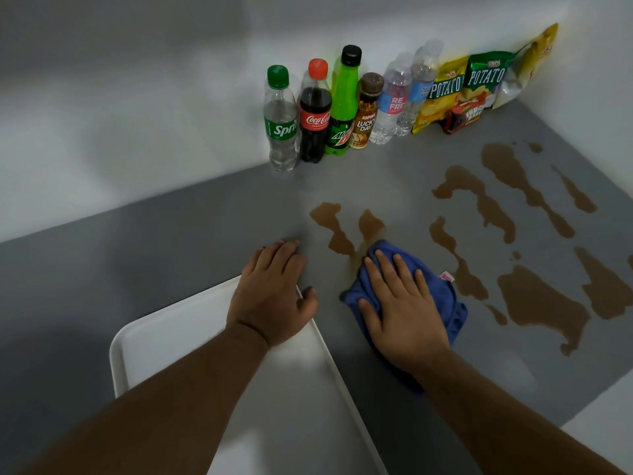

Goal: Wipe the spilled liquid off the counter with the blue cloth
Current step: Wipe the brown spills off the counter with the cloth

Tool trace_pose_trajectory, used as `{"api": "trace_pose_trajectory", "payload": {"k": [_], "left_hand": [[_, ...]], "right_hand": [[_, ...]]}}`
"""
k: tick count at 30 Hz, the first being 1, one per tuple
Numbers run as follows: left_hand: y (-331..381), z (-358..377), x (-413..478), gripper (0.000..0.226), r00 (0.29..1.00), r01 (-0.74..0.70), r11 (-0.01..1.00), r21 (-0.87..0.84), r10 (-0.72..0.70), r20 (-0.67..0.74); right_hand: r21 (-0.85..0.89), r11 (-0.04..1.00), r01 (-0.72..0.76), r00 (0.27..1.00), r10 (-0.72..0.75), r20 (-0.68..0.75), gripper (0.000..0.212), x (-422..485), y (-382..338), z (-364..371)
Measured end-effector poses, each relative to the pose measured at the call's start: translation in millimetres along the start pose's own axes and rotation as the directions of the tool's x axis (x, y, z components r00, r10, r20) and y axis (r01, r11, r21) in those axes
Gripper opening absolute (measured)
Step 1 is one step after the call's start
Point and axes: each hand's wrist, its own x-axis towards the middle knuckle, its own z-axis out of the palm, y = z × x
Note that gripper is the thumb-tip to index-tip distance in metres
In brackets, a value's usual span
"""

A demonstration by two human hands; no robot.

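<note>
Head view: right hand [400, 310] flat on bunched blue cloth [448, 303], brown spill [541, 303] beside.

Dim white walls [137, 97], one corner

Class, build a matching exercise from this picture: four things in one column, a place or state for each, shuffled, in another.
1 blue cloth
2 white tray
3 Sprite bottle
4 spilled liquid

a leftmost of the standing bottles
b brown, in patches on the counter
c pressed under the right hand
d partly under the left hand

Pairs: 1-c, 2-d, 3-a, 4-b
</note>
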Motion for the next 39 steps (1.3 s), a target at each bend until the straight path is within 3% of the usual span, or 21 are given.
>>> {"api": "trace_pose_trajectory", "payload": {"k": [7,14,22,28,34,39], "left_hand": [[1.5,-1.6,0.3,0.052,1.000,0.010,1.000,-0.009,-0.010,0.022],[0.2,-2.8,1.2,0.051,1.000,0.010,1.000,-0.027,-0.009,0.027],[2.9,-7.0,1.3,0.052,0.998,0.022,0.999,-0.037,-0.020,0.059],[2.3,-8.0,1.3,0.052,0.998,0.024,0.998,-0.065,-0.020,0.060],[2.2,-8.2,2.3,0.049,0.999,0.021,0.994,-0.110,-0.018,0.029],[3.1,-7.3,2.5,0.048,1.000,0.014,0.993,-0.118,-0.013,0.009]], "right_hand": [[0.009,0.984,-0.175,0.984,0.176,-0.017,0.072,65.7,-13.5,-12.9],[-0.008,0.999,0.045,0.999,-0.045,-0.007,0.068,32.7,0.1,-6.7],[-0.006,0.993,-0.115,0.993,0.115,-0.018,0.071,95.0,-10.1,-15.5],[-0.013,0.992,0.125,0.992,-0.125,0.003,0.070,66.2,4.4,-13.2],[-0.017,0.999,-0.050,0.999,0.050,-0.022,0.069,42.3,12.0,-12.9],[-0.020,1.000,-0.005,1.000,0.005,0.002,0.070,18.1,-18.6,2.5]]}}
